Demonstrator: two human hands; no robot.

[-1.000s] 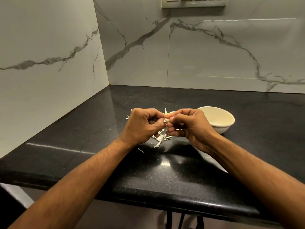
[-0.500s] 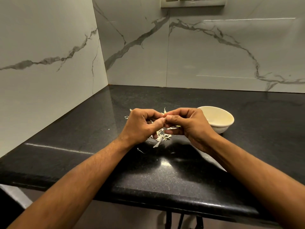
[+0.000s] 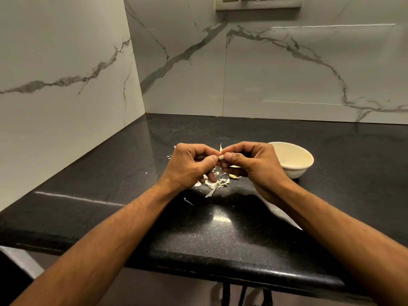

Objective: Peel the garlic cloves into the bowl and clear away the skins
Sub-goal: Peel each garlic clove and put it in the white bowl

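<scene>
We see both hands raised together just above the black table [image 3: 123, 180], in front of the corner where two marble-veined wall panels meet. Our left hand [image 3: 189, 166] has its fingers curled inward, with thumb and forefinger pinching one end of a small pale garlic clove [image 3: 221, 157]. Our right hand [image 3: 254, 164] is curled the same way, its thumb and forefinger pinching the other end, so the clove sits between the two thumbs, held in the air. A thin sliver of skin [image 3: 220, 148] stands up from the clove just above the fingertips.

Below the hands, a loose scatter of garlic skins [image 3: 215, 184] lies on the table, with a few stray flakes to the left and one nearer the table's front edge. One pale piece [image 3: 234, 176] lies on the table under the right hand; we cannot tell whether it is a clove or a bit of skin.

The cream bowl [image 3: 297, 171] stands upright on the table just to the right of the right hand, partly hidden by it. We cannot make out anything inside it. A switch plate [image 3: 260, 3] sits at the top edge on the back wall.
</scene>
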